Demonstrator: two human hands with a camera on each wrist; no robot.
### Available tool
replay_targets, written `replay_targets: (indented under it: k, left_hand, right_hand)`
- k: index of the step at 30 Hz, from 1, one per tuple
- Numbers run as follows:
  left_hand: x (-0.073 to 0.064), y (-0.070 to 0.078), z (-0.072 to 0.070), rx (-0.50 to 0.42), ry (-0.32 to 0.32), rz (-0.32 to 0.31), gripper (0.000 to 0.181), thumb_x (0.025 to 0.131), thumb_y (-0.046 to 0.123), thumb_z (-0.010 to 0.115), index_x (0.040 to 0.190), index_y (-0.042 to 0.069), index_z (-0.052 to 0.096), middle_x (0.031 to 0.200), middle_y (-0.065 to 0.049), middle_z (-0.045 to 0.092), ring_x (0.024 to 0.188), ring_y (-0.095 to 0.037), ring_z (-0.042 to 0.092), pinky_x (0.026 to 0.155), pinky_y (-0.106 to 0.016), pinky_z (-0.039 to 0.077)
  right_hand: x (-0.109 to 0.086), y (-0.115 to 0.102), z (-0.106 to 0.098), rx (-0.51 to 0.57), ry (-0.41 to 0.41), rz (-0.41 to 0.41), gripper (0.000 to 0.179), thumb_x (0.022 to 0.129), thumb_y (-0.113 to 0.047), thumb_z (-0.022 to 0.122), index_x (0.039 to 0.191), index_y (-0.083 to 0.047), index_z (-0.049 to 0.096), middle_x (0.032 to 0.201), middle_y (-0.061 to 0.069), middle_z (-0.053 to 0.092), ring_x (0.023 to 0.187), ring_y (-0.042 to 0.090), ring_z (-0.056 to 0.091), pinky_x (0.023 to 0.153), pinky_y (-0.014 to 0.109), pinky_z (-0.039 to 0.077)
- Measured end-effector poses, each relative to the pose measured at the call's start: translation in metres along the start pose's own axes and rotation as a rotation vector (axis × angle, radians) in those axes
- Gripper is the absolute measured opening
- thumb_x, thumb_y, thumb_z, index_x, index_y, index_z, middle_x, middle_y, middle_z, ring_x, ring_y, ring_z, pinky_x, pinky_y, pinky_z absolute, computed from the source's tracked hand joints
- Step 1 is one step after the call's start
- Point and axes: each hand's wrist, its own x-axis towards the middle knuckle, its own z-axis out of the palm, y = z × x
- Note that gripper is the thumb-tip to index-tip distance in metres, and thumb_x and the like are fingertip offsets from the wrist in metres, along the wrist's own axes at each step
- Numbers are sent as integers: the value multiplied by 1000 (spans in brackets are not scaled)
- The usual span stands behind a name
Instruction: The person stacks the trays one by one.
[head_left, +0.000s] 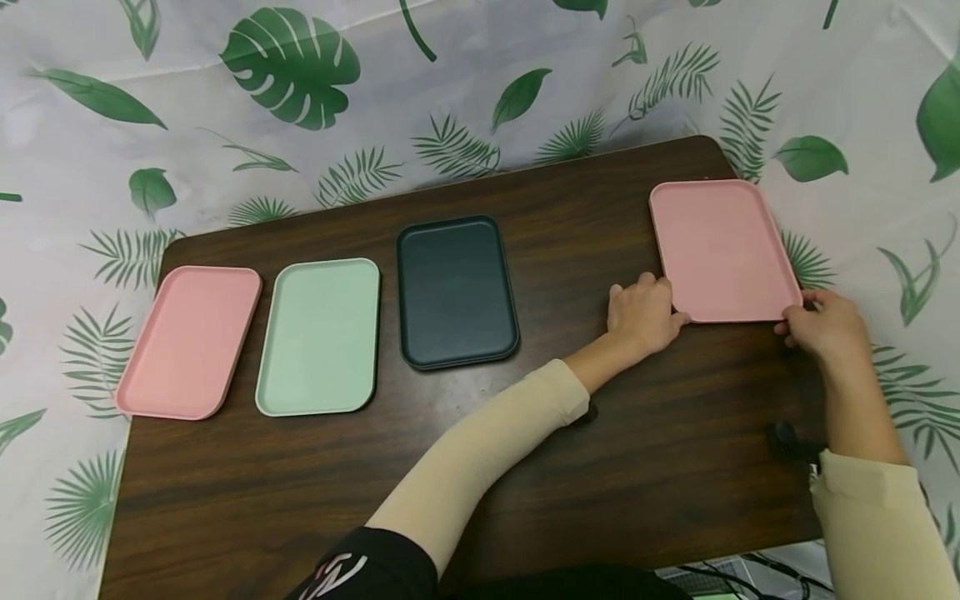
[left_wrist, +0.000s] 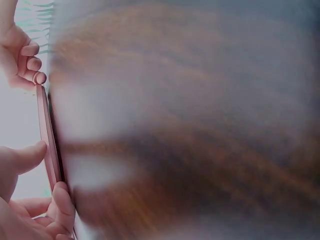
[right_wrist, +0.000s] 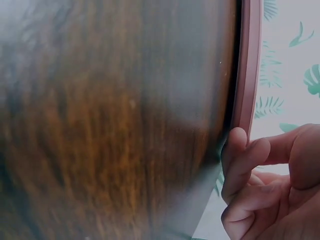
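At the right end of the table lies a pink rectangular tray (head_left: pixel 723 250) with rounded corners and a low rim. My left hand (head_left: pixel 643 315) grips its near left corner, thumb along the front edge and fingers by the left side. The near right corner is pinched by my right hand (head_left: pixel 828 327). In the left wrist view the tray's thin edge (left_wrist: pixel 46 132) runs between both hands. The right wrist view shows thumb and curled fingers (right_wrist: pixel 250 157) at the end of the pink rim (right_wrist: pixel 248 70).
Left of the hands, a dark tray (head_left: pixel 457 292) with a doubled rim, a mint green tray (head_left: pixel 321 337) and another pink tray (head_left: pixel 191 342) lie in a row on the brown wooden table (head_left: pixel 600 492). A leaf-patterned cloth (head_left: pixel 465 92) hangs behind. Cables (head_left: pixel 780 575) show below the front edge.
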Motion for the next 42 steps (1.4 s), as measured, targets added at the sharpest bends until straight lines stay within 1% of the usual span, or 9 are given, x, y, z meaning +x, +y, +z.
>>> replay_targets:
  k: [4,12,16,20,23,27,31,35,42]
  left_hand:
    - [-1,-4,-3,-37,-12,-3,35,87,59,64,99,25,64,88,11,54,75,-5,54,69,-26,32]
    - [-1,-14,-13,-125,-8,4,30,88,53,67,93,24,62,79,12,50,68,-3,47,68,-24,32]
    - [-2,-21,-16,-161,-3,5,29,88,52,68,100,26,64,79,13,50,69,-3,47,68,-24,31]
    - [-2,-27,-18,-178,11,17,29,88,51,68,107,29,65,79,13,50,70,-2,47,68,-24,32]
    - [-4,-32,-23,-195,28,27,28,88,49,70,107,30,65,80,14,52,73,-1,48,68,-24,32]
    - [-7,-38,-35,-225,49,43,30,87,48,71,111,30,66,91,16,59,80,1,51,68,-23,32]
    - [-13,-46,-49,-257,68,61,31,87,47,72,111,29,66,95,14,61,81,1,51,69,-24,32]
    - [-23,-60,-62,-273,99,77,34,87,46,72,114,27,65,92,11,59,78,-1,50,70,-25,32]
    - [-48,-94,-80,-333,123,73,51,87,43,73,132,22,60,98,6,61,83,-5,52,77,-30,35]
  right_hand:
    - [-3,-2,2,32,1,-1,56,99,-25,40,139,14,35,54,-25,58,52,6,61,65,23,35]
    - [-7,-9,4,88,-6,-11,58,99,-25,39,140,15,32,56,-25,58,53,7,61,63,20,37]
    - [-6,-12,6,154,-17,-24,58,100,-22,39,140,19,30,56,-25,57,52,10,61,57,18,42]
    - [-6,-16,8,210,-22,-41,57,100,-19,40,139,20,29,56,-22,58,50,10,59,54,21,46]
    - [-8,-21,9,247,-22,-46,55,100,-18,42,139,19,29,57,-19,59,50,9,59,53,23,47]
    - [-11,-28,7,281,-26,-57,55,101,-17,44,139,19,29,60,-17,61,51,9,59,52,24,49]
    - [-17,-39,5,337,-31,-82,45,101,-18,48,132,12,37,63,-14,63,51,8,59,52,23,49]
    - [-26,-53,7,390,-35,-124,27,101,-18,50,121,-3,40,65,-12,63,51,6,58,52,23,50]
    - [-43,-83,16,381,-74,-207,47,102,-21,51,134,5,29,68,-10,62,53,7,57,54,24,50]
